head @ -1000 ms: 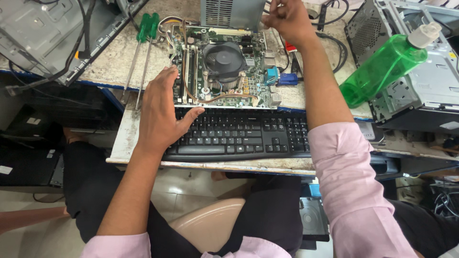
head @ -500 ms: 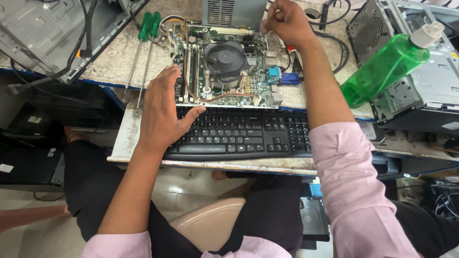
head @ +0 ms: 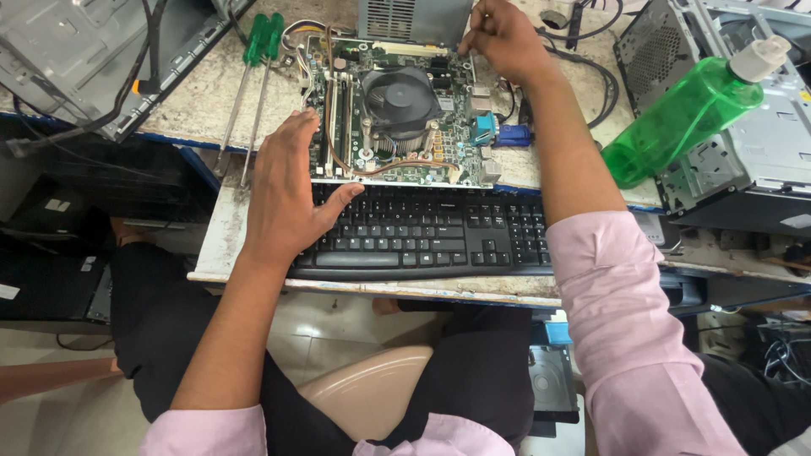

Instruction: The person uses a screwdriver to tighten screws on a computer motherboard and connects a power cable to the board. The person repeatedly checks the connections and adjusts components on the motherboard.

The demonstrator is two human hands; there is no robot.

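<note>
While the left hand [head: 283, 190] lies spread on the motherboard [head: 397, 110] edge, the right hand [head: 503, 38] pinches its far corner (grip closed) — green bottle [head: 676, 118] alongside.

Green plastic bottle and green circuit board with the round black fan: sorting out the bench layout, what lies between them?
In the head view, the person's right forearm crosses between the bottle and the board, above a blue connector.

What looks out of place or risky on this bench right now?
The green bottle lies tilted against the open computer case at the right, odd beside a bare motherboard. The left hand rests on the board's near edge, partly over the keyboard.
</note>
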